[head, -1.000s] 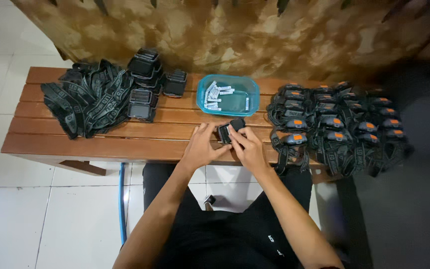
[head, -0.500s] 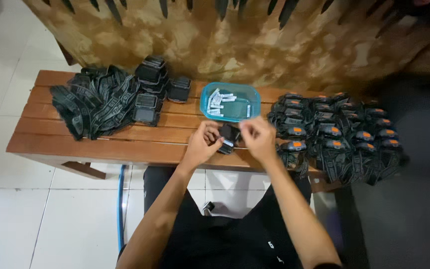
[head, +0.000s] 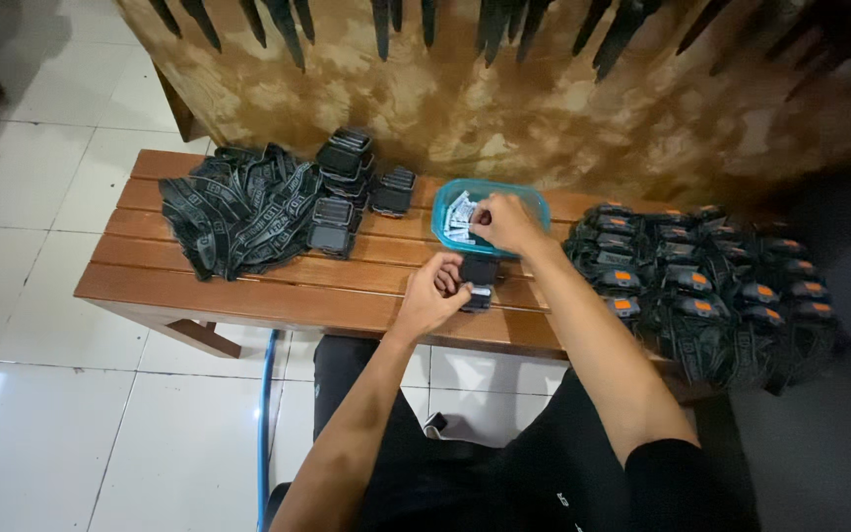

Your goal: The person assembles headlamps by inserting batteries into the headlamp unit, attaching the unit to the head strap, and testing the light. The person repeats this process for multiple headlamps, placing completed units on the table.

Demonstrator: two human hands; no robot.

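Item: small black case [head: 478, 279], held in my left hand [head: 432, 296], grip closed round it, at the near edge of the wooden surface [head: 248, 286].
Right hand [head: 504, 223]: in the blue tray [head: 445, 202], fingertips pinched on a small white piece [head: 475, 219].
Handling: I judge it best to keep the case steady and level, and lift one piece only.
Left of me: heap of black straps [head: 238, 212], stack of black cases [head: 347, 172].
Right of me: pile of finished lamps with orange buttons [head: 701, 291], close to my right forearm; a wide elbow swing could knock them.
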